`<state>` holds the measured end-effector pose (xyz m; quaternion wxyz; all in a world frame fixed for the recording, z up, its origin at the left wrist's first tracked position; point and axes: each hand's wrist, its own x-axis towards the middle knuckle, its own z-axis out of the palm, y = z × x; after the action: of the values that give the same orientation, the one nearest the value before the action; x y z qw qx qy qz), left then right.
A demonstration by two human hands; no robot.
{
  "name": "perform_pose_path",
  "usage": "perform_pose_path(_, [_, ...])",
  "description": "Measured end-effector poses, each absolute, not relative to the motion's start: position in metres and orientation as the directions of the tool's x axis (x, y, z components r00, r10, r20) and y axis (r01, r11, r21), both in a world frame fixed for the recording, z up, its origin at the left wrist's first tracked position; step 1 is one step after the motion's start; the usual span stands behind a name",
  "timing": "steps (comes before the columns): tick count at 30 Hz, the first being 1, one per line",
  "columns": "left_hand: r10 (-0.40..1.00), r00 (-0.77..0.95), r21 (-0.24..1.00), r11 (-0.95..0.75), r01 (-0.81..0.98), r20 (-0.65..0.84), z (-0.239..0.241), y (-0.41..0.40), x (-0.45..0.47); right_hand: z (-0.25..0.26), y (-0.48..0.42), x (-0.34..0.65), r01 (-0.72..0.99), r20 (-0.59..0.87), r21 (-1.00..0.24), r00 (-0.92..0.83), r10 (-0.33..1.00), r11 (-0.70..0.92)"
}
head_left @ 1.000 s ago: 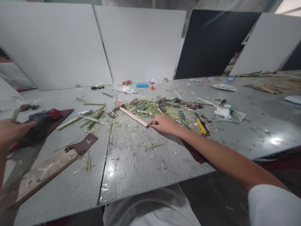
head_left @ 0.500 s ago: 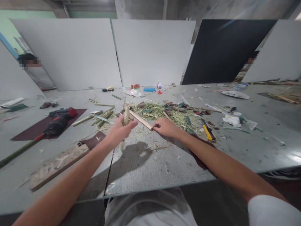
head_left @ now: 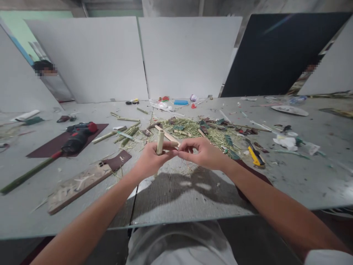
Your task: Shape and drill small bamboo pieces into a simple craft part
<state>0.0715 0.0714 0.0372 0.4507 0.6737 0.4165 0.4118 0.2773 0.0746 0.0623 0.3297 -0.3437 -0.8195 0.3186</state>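
Over on the left of the surface [head_left: 27,217], is that a drill [head_left: 73,143]?

Yep, black and red, lying on a dark red mat [head_left: 44,147], with a long green stalk [head_left: 30,173] running up to its near end. Next along, closer to the front edge, there's a phone [head_left: 75,186] in a patterned case, set at an angle with a dark red scrap [head_left: 121,159] at its far end. Past those, a few cut green stems [head_left: 127,137] lie loosely together.

OK and the hands?

Left hand [head_left: 151,162] first: it's gripping a pale stalk piece [head_left: 160,142], held upright so the top pokes above the thumb. A flat wooden strip [head_left: 160,129] slants in from just beyond, its near end partly hidden by the fingers. Then a messy heap of straw [head_left: 194,127] behind, and the right hand [head_left: 202,154], fingers curled, thumb tip meeting the left one. Can't tell if anything's pinched in there, the fingers hide it.

And further right?

Dark red sheet [head_left: 259,175] partly under the right forearm, a yellow cutter [head_left: 255,154] just beyond it, then a crumpled white tissue [head_left: 285,142]. Farther back, a white plate [head_left: 289,110] lies well apart from both hands.
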Motion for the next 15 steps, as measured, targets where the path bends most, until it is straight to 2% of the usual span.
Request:
perform_pose_path(9, [0.894,0.377,0.887,-0.361,0.289,0.241,0.042,0.062,0.074,0.059,0.064,0.284,0.333,0.297,-0.775,-0.560,0.774,0.538])
perform_pose_path(11, [0.895,0.360,0.884,-0.373,0.282,0.263,0.042,0.061,0.075,0.056,0.065,0.284,0.295,0.250,-0.828,-0.568,0.784,0.477])
perform_pose_path(15, [0.888,0.331,0.875,-0.410,0.258,0.319,0.042,0.059,0.077,0.044,0.068,0.278,0.136,0.108,-0.958,-0.646,0.755,0.254])
